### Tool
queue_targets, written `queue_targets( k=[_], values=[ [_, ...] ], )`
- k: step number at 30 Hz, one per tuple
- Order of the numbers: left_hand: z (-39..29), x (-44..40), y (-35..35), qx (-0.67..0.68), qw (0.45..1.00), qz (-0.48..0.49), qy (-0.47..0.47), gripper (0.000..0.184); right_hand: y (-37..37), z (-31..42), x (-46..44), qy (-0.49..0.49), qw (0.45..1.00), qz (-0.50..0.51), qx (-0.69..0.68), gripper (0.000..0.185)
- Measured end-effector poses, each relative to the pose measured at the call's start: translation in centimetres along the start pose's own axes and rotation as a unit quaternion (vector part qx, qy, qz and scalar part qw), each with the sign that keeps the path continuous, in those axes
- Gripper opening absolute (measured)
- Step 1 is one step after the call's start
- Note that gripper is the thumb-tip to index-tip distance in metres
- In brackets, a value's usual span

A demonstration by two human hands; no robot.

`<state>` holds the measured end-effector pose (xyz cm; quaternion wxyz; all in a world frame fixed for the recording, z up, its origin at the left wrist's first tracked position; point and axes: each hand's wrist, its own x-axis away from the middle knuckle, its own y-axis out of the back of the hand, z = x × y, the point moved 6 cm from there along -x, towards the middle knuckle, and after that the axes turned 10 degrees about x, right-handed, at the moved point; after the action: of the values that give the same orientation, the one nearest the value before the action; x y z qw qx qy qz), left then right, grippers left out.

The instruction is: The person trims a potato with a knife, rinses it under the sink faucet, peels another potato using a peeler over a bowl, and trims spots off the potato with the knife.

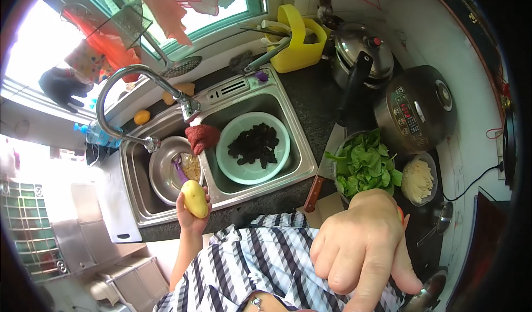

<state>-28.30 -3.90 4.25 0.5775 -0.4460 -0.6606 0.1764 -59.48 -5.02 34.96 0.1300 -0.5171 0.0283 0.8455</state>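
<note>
My left hand (pixel 192 222) is closed around a yellow potato (pixel 195 199), held upright at the front edge of the left sink basin. Close to the camera, my right hand (pixel 363 245) has its index finger stretched out and its thumb apart, with the other fingers bent. Nothing shows in its grasp. Behind it, partly hidden, is a small orange-red item I cannot make out. Leafy greens (pixel 368 165) fill a bowl just beyond my right hand. A metal bowl (pixel 160 170) in the left basin holds pale scraps and something purple.
In the right basin, a pale green tub (pixel 282 151) holds dark pieces in water. The faucet (pixel 119 71) arches over the left basin, with a red cloth (pixel 202 138) on the divider. A knife (pixel 314 193) lies beside the greens. A rice cooker (pixel 415 110) and enoki mushrooms (pixel 418 182) are right.
</note>
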Motion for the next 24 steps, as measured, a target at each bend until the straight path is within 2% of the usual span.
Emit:
queue_targets(
  k=[2, 9, 11, 14, 16, 18, 19, 20, 21, 22, 23, 24],
  values=[
    [-0.3, 0.2, 0.1, 0.004, 1.000, 0.001, -0.004, 0.053, 0.0, -0.9, -0.2, 0.029, 1.000, -0.010, -0.003, 0.065],
    [-1.9, 0.9, 1.6, 0.017, 0.999, 0.015, -0.031, 0.052, 0.7, -3.5, -2.0, -0.120, 0.992, -0.017, -0.019, 0.051],
    [-2.2, 1.2, 2.4, 0.033, 0.999, 0.017, -0.035, 0.052, 0.1, -4.6, -2.2, -0.057, 0.998, -0.032, -0.026, 0.057],
    [-2.9, 2.0, 3.2, 0.033, 0.998, 0.014, -0.049, 0.051, -0.3, -7.0, -2.7, -0.038, 0.998, -0.006, -0.057, 0.056],
    [-3.6, 3.1, 3.8, 0.037, 0.997, 0.024, -0.061, 0.054, -0.3, -8.4, -4.0, -0.100, 0.990, 0.038, -0.093, 0.051],
    [-4.4, 3.6, 4.4, 0.049, 0.995, 0.048, -0.067, 0.053, 0.2, -10.4, -3.9, -0.096, 0.989, 0.053, -0.095, 0.051],
    [-5.0, 4.1, 4.8, 0.054, 0.994, 0.053, -0.074, 0.053, 0.7, -12.1, -3.6, -0.119, 0.986, 0.048, -0.108, 0.051],
    [-5.6, 4.1, 5.0, 0.065, 0.992, 0.076, -0.073, 0.055, 1.4, -14.2, -2.5, -0.145, 0.985, 0.012, -0.094, 0.060],
    [-6.3, 4.3, 5.5, 0.082, 0.991, 0.083, -0.071, 0.055, 2.3, -16.6, -0.9, -0.230, 0.968, -0.048, -0.091, 0.046],
    [-7.1, 5.1, 6.3, 0.096, 0.990, 0.083, -0.064, 0.056, 2.6, -18.9, 0.5, -0.335, 0.926, -0.167, -0.054, 0.025],
    [-7.8, 5.4, 7.0, 0.115, 0.987, 0.095, -0.059, 0.057, 3.4, -21.5, 2.6, -0.437, 0.867, -0.239, 0.010, 0.009],
    [-8.6, 5.4, 7.5, 0.125, 0.984, 0.112, -0.054, 0.058, 3.9, -24.1, 2.7, -0.466, 0.846, -0.243, 0.090, 0.007]
  ],
)
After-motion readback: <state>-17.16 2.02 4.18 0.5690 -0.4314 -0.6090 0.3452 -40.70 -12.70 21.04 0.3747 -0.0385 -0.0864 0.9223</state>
